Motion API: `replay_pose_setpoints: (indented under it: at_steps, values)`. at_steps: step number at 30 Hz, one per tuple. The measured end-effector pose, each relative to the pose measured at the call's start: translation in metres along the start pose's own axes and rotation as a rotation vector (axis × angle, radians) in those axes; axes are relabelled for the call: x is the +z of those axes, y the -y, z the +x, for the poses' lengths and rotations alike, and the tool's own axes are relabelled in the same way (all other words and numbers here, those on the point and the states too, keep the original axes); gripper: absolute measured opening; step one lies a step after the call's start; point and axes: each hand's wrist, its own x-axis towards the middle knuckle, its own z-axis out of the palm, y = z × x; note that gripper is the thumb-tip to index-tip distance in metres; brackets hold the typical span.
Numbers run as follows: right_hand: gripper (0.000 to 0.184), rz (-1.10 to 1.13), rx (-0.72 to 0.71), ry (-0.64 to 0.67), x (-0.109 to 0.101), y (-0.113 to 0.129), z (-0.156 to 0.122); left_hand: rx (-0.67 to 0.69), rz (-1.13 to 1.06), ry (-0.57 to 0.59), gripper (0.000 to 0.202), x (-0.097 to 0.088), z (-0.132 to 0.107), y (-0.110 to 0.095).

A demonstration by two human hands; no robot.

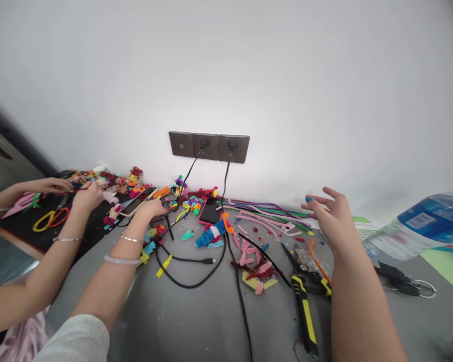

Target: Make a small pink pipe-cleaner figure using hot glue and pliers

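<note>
My left hand (pixel 153 208) is closed, its fingers pressed together beside a white-framed phone (pixel 139 200) and a black cable. What those fingers pinch, if anything, is too small to make out. My right hand (pixel 332 217) hovers open above the table's right side, fingers apart, with a small blue patch at one fingertip. Long pipe cleaners (pixel 264 205) in purple, green and pink lie to its left. Below it are yellow-and-black pliers (pixel 304 311). A blue pipe-cleaner figure (pixel 210 235) lies between my hands, near a pink-edged phone (pixel 210 211).
Pink and red pipe-cleaner scraps (pixel 254 266) lie mid-table. A charging cable (pixel 191 287) loops across the grey table (pixel 181 322). At left, another person's hands (pixel 92 193) hold something thin near scissors (pixel 51 219). A water bottle (pixel 419 226) and keys (pixel 403 282) lie right.
</note>
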Motion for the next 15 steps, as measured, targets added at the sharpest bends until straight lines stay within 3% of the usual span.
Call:
replay_pose_setpoints:
  at_steps: [10, 15]
  values:
    - [0.064, 0.034, 0.022, 0.023, 0.000, 0.001, 0.002, 0.037, -0.331, 0.116, 0.020, -0.030, -0.048, 0.014]
    - [0.063, 0.039, 0.037, 0.031, -0.001, 0.000, 0.002, 0.032, -0.352, 0.132, 0.022, -0.031, -0.050, 0.016]
